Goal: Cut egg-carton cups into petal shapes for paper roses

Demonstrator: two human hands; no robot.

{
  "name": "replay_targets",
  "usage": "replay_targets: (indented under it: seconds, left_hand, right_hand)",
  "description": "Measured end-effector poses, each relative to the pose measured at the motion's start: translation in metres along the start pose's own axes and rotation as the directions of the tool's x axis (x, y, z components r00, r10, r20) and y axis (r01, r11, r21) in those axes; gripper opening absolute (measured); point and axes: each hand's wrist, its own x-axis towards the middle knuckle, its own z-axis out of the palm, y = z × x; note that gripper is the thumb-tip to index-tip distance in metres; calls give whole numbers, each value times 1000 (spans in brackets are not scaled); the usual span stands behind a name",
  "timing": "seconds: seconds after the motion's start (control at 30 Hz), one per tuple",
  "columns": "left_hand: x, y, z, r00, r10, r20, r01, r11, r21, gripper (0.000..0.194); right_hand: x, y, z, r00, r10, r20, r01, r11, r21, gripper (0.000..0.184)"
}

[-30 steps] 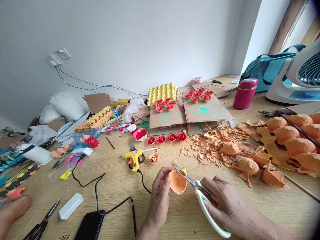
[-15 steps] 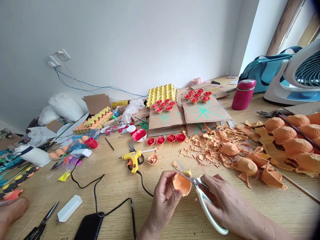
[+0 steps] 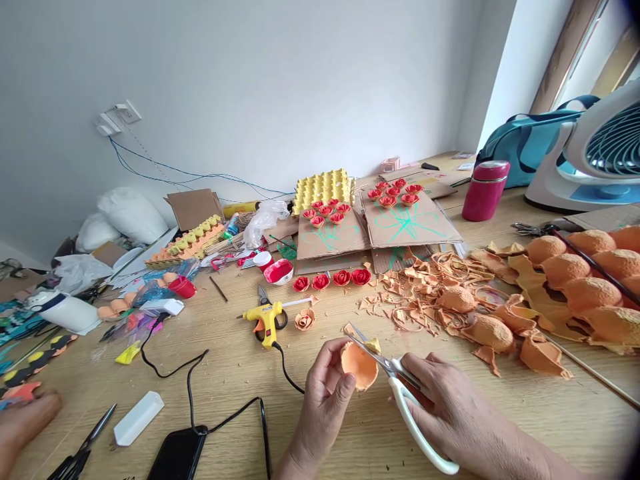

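My left hand (image 3: pixel 323 393) pinches an orange egg-carton cup (image 3: pixel 358 366) near the table's front edge, its hollow side towards me. My right hand (image 3: pixel 450 403) grips white-handled scissors (image 3: pixel 400 393); the blades lie across the cup's upper rim. A small orange offcut (image 3: pixel 373 345) sits just beyond the blades. A yellow glue gun (image 3: pixel 266 316) and an unpainted paper rose (image 3: pixel 305 319) lie a little farther back.
Orange carton scraps (image 3: pixel 425 293) and whole cups (image 3: pixel 575 270) spread to the right. Red paper roses (image 3: pixel 331 279) line up before painted cardboard sheets (image 3: pixel 380 223). A black phone (image 3: pixel 177 455), black scissors (image 3: pixel 83 452) and a white block (image 3: pixel 139 417) lie front left. Another person's hand (image 3: pixel 25 417) rests at far left.
The cup has turned slightly in my left hand and shifted a little with the scissors; the blades stay at its rim. The view drifted slightly.
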Motion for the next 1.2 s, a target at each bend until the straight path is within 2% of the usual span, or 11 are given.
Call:
replay_targets:
  seconds: [0.1,0.2,0.33,0.53,0.83,1.2]
  left_hand:
    - [0,0,0,999,-36,-34,35,999,-30,43]
    - [0,-1,1,998,-65,-2,64,992,-111,49]
    - [1,-2,5,999,-23,26,28,980,-195,58]
    - [0,-3,6,1000,2,17,0,993,-118,39]
    - [-3,-5,2,994,43,102,-46,998,35,43]
    - [-4,2,2,996,-35,83,42,996,-82,43]
  right_hand:
    - [0,-1,0,1000,4,-3,-4,1000,-1,22]
    - [-1,-1,1,999,19,-33,-19,1000,-11,23]
    - [-1,0,3,997,13,-77,-16,999,-35,23]
    - [0,5,5,998,-1,-57,0,1000,-11,22]
    - [0,1,-2,996,-22,-88,28,997,68,23]
    - [-2,1,-2,999,-15,-42,17,999,46,29]
